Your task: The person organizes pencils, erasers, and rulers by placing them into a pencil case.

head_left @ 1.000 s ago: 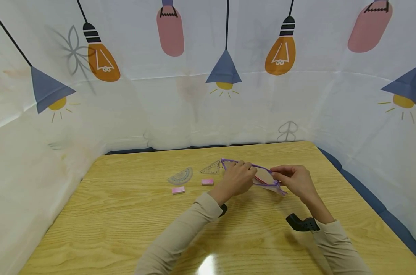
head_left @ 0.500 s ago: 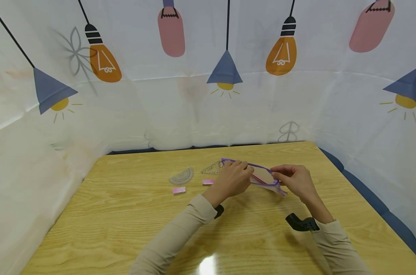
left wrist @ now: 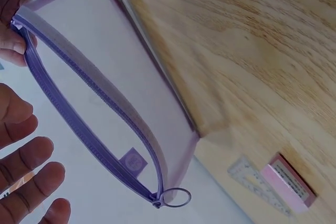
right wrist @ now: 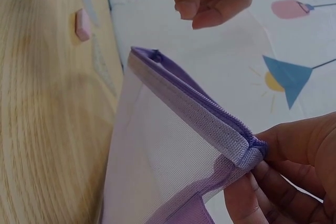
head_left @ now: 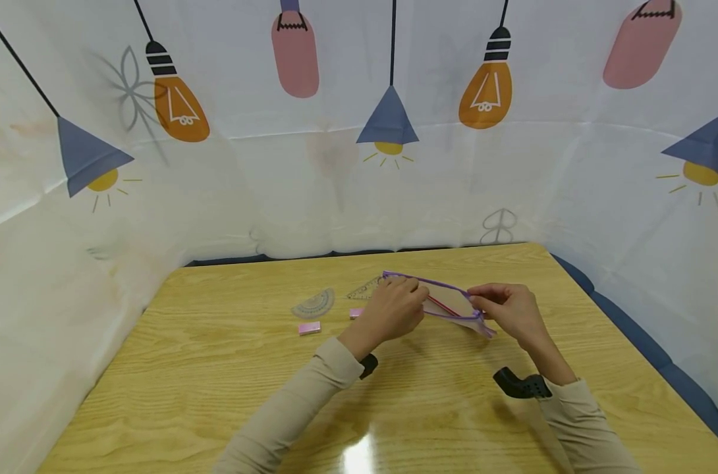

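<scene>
And there's the unzipped pouch (left wrist: pixel 115 51) over the tabletop (head_left: pixel 217 368), its end pinched in your right grip (head_left: pixel 510 313), your left grip (head_left: pixel 391 306) loose and empty, pencil (head_left: pixel 444 306) already inside, but protractor (head_left: pixel 313 303), set square (head_left: pixel 361 289) and two pink erasers (head_left: pixel 309 328) still out!

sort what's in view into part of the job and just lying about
In the job:
purple-edged pouch, unzipped
red pen or pencil inside it
right hand, pinching the pouch's end
left hand, holding nothing

Probably lying about:
protractor
set square
two pink blocks, likely erasers
</scene>
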Demonstrator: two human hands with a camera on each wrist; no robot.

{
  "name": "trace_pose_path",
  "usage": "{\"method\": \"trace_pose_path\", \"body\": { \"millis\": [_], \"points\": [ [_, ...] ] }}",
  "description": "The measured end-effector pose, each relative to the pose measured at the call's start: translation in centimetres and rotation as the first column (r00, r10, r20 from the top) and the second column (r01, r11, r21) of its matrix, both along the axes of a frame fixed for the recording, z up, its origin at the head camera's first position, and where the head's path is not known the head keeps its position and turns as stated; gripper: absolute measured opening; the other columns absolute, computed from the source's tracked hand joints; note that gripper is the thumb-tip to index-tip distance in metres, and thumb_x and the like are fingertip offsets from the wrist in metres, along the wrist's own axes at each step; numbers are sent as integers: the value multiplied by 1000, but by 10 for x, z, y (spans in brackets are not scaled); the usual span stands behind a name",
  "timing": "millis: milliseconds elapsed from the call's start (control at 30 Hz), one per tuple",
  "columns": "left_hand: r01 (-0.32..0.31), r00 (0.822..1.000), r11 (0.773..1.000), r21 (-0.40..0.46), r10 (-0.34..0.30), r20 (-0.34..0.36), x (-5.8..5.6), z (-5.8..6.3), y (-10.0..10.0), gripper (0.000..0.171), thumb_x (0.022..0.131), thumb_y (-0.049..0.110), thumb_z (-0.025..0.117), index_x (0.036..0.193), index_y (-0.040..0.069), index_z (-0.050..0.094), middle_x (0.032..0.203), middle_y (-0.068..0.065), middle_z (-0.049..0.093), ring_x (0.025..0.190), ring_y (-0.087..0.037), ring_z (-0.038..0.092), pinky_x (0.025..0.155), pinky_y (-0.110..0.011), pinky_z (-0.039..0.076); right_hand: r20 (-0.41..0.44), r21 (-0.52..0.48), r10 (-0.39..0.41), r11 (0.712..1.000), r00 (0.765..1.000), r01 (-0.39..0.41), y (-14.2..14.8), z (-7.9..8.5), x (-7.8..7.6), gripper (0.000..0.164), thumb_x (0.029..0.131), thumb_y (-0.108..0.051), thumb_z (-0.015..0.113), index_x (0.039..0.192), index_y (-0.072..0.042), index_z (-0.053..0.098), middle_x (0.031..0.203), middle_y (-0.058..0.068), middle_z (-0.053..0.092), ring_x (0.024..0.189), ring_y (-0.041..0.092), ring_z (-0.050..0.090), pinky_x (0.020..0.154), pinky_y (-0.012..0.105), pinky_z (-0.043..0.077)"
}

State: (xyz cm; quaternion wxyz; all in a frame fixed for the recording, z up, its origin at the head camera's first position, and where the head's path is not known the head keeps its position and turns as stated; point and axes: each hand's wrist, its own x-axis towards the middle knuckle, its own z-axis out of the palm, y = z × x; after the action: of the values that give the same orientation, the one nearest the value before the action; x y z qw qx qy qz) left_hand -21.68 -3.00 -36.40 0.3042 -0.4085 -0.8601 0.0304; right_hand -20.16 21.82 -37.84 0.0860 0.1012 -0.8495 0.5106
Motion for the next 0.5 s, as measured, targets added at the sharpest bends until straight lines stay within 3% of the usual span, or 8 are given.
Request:
{"method": "trace_pose_path", "body": {
  "millis": [167, 500],
  "points": [
    [25, 999, 999, 30, -26, 27, 0, -2, -6, 5, 87, 17, 66, 91, 15, 65, 83, 2, 58, 76, -14, 59, 67, -28, 47, -1, 5, 0, 1000, 1000, 0, 0, 0, 0, 24, 92, -15, 68, 107, 4, 71, 96, 17, 69, 73, 12, 66, 66, 33, 57],
    [6, 998, 999, 46, -9, 66, 5, 4, -19, 13, 88, 19, 67, 100, 14, 68, 97, 0, 64, 93, -17, 62, 75, -31, 52, -5, 6, 6, 1000, 1000, -6, 0, 1, 0, 23, 92, -14, 68, 107, 4, 71, 95, 18, 69, 72, 12, 66, 65, 32, 57]
  ]
}}
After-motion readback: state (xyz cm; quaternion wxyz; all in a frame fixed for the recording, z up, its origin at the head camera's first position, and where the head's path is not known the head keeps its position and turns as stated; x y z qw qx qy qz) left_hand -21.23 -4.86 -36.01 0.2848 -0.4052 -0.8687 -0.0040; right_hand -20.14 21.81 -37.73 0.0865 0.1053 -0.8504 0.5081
